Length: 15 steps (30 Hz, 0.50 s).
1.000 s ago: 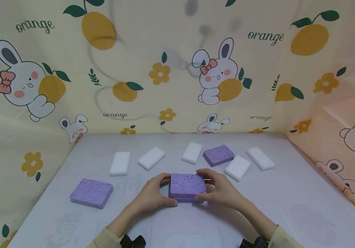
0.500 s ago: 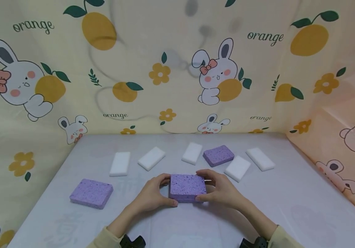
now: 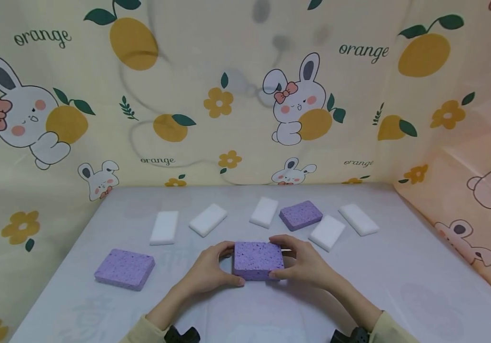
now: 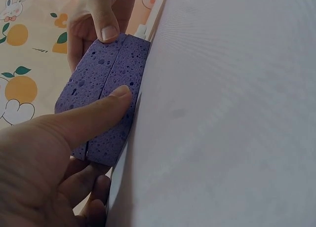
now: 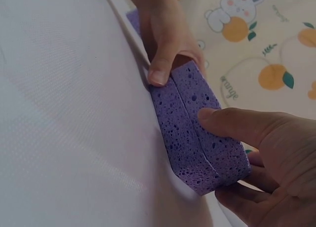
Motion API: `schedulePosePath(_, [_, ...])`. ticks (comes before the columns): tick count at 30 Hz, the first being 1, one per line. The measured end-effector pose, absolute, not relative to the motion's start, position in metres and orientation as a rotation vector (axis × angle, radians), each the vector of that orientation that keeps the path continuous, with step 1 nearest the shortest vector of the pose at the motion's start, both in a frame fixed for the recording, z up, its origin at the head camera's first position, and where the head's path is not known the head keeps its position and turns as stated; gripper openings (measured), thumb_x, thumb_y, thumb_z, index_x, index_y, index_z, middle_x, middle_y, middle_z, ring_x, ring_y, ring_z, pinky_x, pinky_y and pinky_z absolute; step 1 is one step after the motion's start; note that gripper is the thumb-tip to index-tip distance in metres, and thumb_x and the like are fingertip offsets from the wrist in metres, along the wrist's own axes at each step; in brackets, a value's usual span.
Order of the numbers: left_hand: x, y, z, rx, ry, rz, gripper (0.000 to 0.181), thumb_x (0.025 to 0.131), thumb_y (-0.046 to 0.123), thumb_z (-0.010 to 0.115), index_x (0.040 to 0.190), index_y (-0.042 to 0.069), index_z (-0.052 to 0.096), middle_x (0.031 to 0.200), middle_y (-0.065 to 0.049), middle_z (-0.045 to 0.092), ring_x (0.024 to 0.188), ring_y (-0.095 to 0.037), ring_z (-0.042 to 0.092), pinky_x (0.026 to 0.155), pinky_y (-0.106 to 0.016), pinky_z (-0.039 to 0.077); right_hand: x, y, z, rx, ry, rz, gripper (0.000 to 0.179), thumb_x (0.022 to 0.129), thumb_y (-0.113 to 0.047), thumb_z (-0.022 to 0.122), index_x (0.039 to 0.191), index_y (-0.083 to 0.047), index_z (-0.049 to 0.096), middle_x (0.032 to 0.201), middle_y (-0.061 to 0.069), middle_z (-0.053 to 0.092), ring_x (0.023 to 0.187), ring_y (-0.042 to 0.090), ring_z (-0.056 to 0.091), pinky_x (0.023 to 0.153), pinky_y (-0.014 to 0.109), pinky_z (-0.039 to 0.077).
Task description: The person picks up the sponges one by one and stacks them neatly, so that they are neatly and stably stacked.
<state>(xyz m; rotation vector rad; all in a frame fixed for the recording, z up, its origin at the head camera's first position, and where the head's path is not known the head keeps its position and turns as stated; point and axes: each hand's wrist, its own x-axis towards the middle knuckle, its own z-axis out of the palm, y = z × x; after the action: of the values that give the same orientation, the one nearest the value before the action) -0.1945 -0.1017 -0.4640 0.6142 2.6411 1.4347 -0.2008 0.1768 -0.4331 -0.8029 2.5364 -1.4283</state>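
Note:
Two purple speckled sponges lie stacked at the middle of the white table, edges nearly flush. In the head view the upper sponge [image 3: 257,256] covers most of the lower sponge [image 3: 251,277]. My left hand [image 3: 207,269] holds the stack's left end, and its thumb lies across the lower sponge [image 4: 132,64] in the left wrist view. At the right end my right hand [image 3: 304,262] grips the upper sponge [image 5: 192,91], thumb on its near side and fingers at the far side. A thin seam runs between the two sponges in both wrist views.
Another purple sponge [image 3: 124,269] lies on the table [image 3: 399,295] to the left, and one more purple sponge [image 3: 300,215] at the back right. Several white sponge blocks, such as one white block [image 3: 164,228], are spread along the back. A printed cloth [image 3: 245,57] hangs behind.
The head view has shifted slightly, so everything sits a little further left in it. Both hands keep their hold on the stacked sponges, which stay in place.

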Motion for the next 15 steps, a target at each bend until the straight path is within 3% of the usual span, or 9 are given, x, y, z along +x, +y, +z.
schedulePosePath(15, [-0.1935,-0.1017,-0.4609,0.614,2.632,1.431,0.087,0.063,0.035,0.093,0.134,0.005,0.054,0.129,-0.011,0.062,0.124,-0.030,0.053,0.108,-0.051,0.035,-0.2001,0.1769,-0.4334,-0.771,2.545,-1.421,0.077,0.071,-0.020,0.090,0.135,0.001,0.053,0.133,0.015,0.057,0.115,0.031,0.059,0.097,0.039,0.048])
